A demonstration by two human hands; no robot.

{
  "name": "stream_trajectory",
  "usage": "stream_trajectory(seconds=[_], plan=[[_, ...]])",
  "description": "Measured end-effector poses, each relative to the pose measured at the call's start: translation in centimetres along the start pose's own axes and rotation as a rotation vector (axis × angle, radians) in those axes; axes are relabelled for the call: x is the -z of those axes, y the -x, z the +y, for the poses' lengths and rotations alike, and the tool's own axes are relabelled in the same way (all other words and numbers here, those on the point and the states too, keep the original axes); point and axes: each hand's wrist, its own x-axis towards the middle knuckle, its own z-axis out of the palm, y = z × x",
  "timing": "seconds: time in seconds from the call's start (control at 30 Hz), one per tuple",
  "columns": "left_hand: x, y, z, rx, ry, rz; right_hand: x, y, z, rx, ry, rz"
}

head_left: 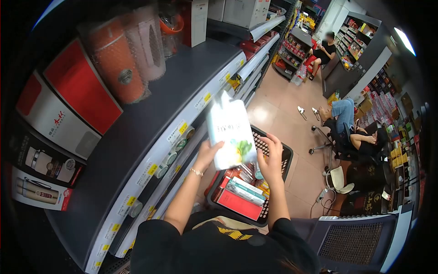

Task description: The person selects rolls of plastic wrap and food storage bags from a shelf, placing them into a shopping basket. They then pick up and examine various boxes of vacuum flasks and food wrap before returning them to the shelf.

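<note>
A white pack of food storage bags (232, 132), printed with dark lettering and green vegetables, is held up over a black shopping basket (288, 165). My left hand (208, 155) grips its lower left edge, thumb across the front. My right hand (271, 157) is beside the pack's right edge, fingers curved and apart, thumb close to the edge. Inside the basket lie a red box (238, 205), a white and teal toothpaste-like box (246, 188) and several smaller packages, partly hidden by the pack.
On my left runs a grey shelf (137, 118) with price labels, boxed flasks (39, 192) and an orange tumbler (116, 64). A person (346, 118) sits in an office chair on the right; another person (325, 52) sits farther back. White sandals (302, 113) lie on the tiled floor.
</note>
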Motion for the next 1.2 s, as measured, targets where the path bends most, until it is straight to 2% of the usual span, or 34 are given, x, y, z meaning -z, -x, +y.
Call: stream_trajectory(seconds=[0.1,0.17,0.23,0.3,0.4,0.43,0.5,0.53,0.6,0.7,0.8,0.9,1.0,1.2], plan=[[-0.1,-2.3,1.2,-0.073,0.06,0.087,-2.1,0.5,0.1,-0.042,-0.096,-0.078],[-0.3,-4.2,2.3,-0.069,0.079,0.136,-3.5,0.4,0.0,0.041,-0.014,-0.063],[-0.3,-6.2,3.5,0.013,0.1,0.158,-5.0,0.1,0.8,-0.111,-0.329,-0.153],[-0.4,-8.1,4.4,0.064,0.167,0.172,-7.0,-0.5,2.6,-0.102,-0.546,-0.264],[-0.9,-9.5,5.3,0.059,0.263,0.19,-8.3,-1.9,2.4,-0.058,-0.554,-0.395],[-1.1,-9.7,5.5,0.047,0.293,0.198,-9.4,-2.4,2.6,-0.061,-0.705,-0.409],[-0.2,-12.3,2.9,-0.059,0.265,0.232,-11.3,-3.5,2.7,-0.19,-0.887,-0.379],[-0.2,-12.8,2.7,-0.112,0.25,0.249,-12.3,-4.1,3.2,-0.188,-0.917,-0.363],[-0.1,-12.3,2.9,-0.187,0.014,0.268,-14.0,-5.4,4.1,-0.182,-0.979,-0.332],[-0.5,-10.0,4.9,-0.23,-0.245,0.273,-14.5,-7.1,2.9,-0.395,-1.132,-0.32],[0.5,-10.5,5.6,-0.183,-0.444,0.218,-15.7,-9.0,3.0,-0.436,-1.123,-0.266],[1.0,-11.1,5.0,-0.257,-0.379,0.175,-16.4,-10.6,2.6,-0.499,-1.102,-0.243],[2.3,-12.8,3.5,-0.187,-0.574,0.22,-17.2,-11.8,2.9,-0.537,-1.075,-0.257],[1.7,-12.7,3.6,-0.197,-0.544,0.261,-17.7,-12.5,3.4,-0.506,-1.026,-0.347]])
